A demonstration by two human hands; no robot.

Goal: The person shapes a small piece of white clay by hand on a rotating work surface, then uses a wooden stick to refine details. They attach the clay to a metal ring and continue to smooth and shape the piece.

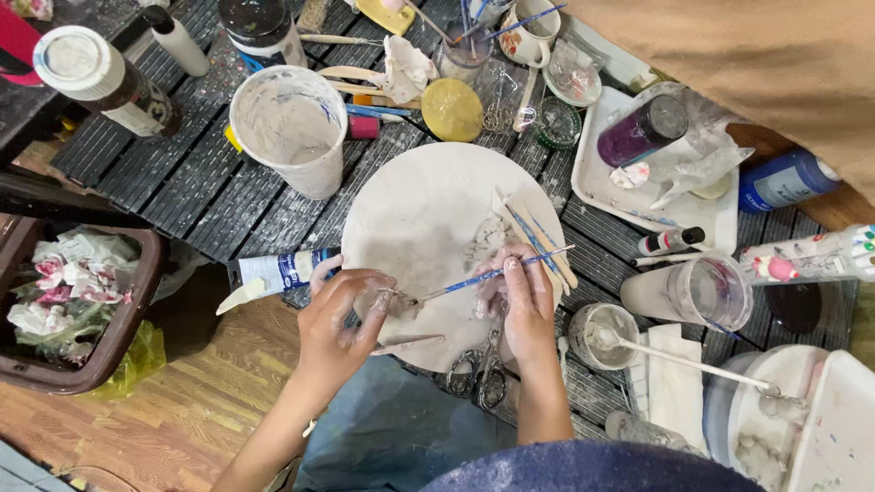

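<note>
Your small lump of grey clay (394,302) sits at the near left edge of the round white board (428,219), pinched between the fingers of your left hand (339,321), which is curled closed around it; the metal tip of the blue-handled tool (488,275) touches the clay, and your right hand (521,305) grips that tool near its middle, fingers folded tight over the handle; the tool runs up and to the right across the board, ending beside a few wooden sticks (533,239) lying on the board's right side; a pair of scissors (478,369) rests just below the board, near your right wrist; a squeezed tube (273,273) lies just left of the board, touching its edge; farther up stands a large white bucket (287,128) smeared with clay; to the right, a small cup (602,335) holds a white stick; a brown bin (77,305) of scraps stands well apart on the left.
</note>
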